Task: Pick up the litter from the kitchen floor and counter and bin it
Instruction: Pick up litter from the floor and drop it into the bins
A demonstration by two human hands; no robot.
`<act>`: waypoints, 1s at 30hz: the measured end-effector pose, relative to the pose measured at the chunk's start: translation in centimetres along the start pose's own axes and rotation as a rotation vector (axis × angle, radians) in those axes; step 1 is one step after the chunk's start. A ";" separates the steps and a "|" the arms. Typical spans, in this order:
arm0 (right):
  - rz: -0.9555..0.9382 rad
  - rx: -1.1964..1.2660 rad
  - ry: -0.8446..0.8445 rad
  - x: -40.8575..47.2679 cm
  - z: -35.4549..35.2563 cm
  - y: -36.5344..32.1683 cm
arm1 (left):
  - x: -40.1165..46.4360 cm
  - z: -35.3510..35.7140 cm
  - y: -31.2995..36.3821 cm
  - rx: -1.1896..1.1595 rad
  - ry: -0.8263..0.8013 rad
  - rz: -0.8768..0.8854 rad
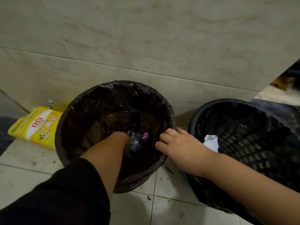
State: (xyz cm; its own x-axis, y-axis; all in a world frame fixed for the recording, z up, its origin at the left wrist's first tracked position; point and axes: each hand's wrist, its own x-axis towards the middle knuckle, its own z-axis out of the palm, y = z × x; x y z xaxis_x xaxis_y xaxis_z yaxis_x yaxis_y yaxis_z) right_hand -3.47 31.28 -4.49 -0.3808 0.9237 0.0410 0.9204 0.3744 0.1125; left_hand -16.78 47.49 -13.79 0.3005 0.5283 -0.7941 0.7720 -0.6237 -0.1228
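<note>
A round bin (90,101) lined with a dark plastic bag stands on the tiled floor against the wall. My left hand (120,142) reaches deep inside it, fingers down against crumpled grey and purple wrappers (138,140) at the bottom; whether it grips them is hidden. My right hand (173,143) rests on the bin's right rim, fingers curled over the bag edge.
A second black mesh bin (259,143) with a dark liner stands to the right, holding a white crumpled paper (211,142). A yellow packet (37,125) lies on the floor left of the first bin. Dark crumbs dot the floor tiles (162,205).
</note>
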 end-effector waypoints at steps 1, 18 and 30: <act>-0.002 0.004 -0.007 0.0 -0.1 0.0 | 0.2 -0.3 -0.5 -0.019 -0.030 0.016; 0.530 0.234 0.068 -12.1 -5.7 4.2 | -17.6 -8.4 12.7 -0.365 0.889 0.326; 0.985 0.486 -0.118 -33.4 -16.1 4.3 | -30.9 -7.6 30.3 -0.430 0.452 0.480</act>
State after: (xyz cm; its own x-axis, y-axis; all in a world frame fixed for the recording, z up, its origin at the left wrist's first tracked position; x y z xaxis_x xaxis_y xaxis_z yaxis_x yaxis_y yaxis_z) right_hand 11.79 0.71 10.62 0.5254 0.8270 -0.2001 0.7625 -0.5620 -0.3205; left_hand 1.55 16.65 11.52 0.7834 0.4982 -0.3716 0.6214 -0.6141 0.4866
